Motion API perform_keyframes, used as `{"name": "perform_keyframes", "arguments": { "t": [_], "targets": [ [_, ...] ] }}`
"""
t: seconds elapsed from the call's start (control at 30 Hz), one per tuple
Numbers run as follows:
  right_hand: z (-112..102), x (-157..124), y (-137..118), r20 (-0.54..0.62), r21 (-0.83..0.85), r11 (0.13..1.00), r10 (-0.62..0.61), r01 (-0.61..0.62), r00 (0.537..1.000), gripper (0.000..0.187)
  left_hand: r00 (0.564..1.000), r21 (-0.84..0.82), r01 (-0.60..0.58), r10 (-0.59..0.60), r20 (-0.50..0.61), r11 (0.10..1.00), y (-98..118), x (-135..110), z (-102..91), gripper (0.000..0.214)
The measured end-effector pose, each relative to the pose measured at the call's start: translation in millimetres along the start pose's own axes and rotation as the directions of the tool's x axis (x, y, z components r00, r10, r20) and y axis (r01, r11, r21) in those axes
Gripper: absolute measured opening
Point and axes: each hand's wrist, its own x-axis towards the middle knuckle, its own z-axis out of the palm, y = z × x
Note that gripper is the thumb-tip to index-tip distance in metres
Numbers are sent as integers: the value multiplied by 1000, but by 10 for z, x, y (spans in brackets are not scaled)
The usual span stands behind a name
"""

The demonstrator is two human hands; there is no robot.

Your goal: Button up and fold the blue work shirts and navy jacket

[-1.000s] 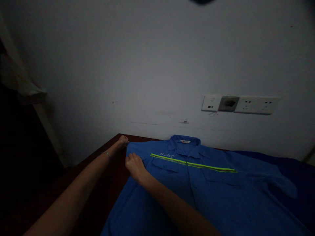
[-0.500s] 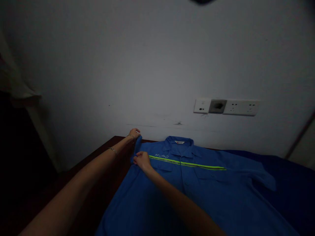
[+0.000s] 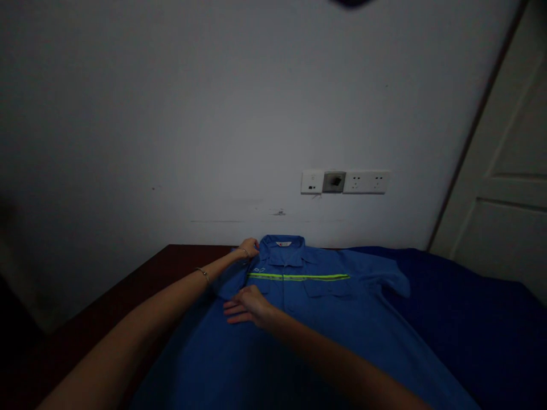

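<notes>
A blue work shirt point(image 3: 325, 319) with a yellow-green reflective stripe lies face up on a dark wooden table point(image 3: 128, 296). Its left sleeve is folded in over the chest. My left hand point(image 3: 248, 248) is closed, pinching the shirt's fabric at the shoulder beside the collar; a thin bracelet sits on that wrist. My right hand point(image 3: 245, 306) lies flat on the folded sleeve, fingers stretched out toward the left, holding nothing.
A darker blue cloth point(image 3: 470, 319) covers the table's right part under the shirt. A white wall stands right behind, with a strip of sockets point(image 3: 345, 182). A white door point(image 3: 504, 188) is at the right. The table's left edge drops into dark floor.
The shirt's left sleeve has been folded inward over the chest. My left hand moved right to the collar; my right hand went from pinching to lying flat. The view swung right.
</notes>
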Motion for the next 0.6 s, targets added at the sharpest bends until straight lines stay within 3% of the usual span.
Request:
{"name": "perform_keyframes", "arguments": {
  "t": [0.13, 0.2, 0.3, 0.43, 0.53, 0.6],
  "targets": [
    [-101, -24, 90, 38, -54, 998, 38, -36, 999, 7, 982, -63, 140, -131, 136, 988, 67, -37, 107, 35],
    [-126, -36, 120, 75, -104, 993, 58, -50, 996, 8, 964, -111, 151, -121, 238, 982, 94, -55, 136, 39],
    [-138, -59, 130, 104, -231, 972, 79, -53, 991, 11, 947, -110, 90, -51, 318, 990, 123, -107, 89, 45],
    [-259, -65, 71, 145, -439, 898, 61, 9, 988, 14, 957, 74, -117, 93, 274, 990, 92, -339, -155, 34],
    [-540, -21, -52, 91, -668, 726, -138, 163, 986, 13, 929, 271, -330, 260, 263, 904, -15, -715, -337, 20],
    [-784, 44, -172, 61, -859, 454, -364, 234, 929, 14, 894, 347, -423, 321, 313, 837, -116, -1028, -392, 21]
  ]
}}
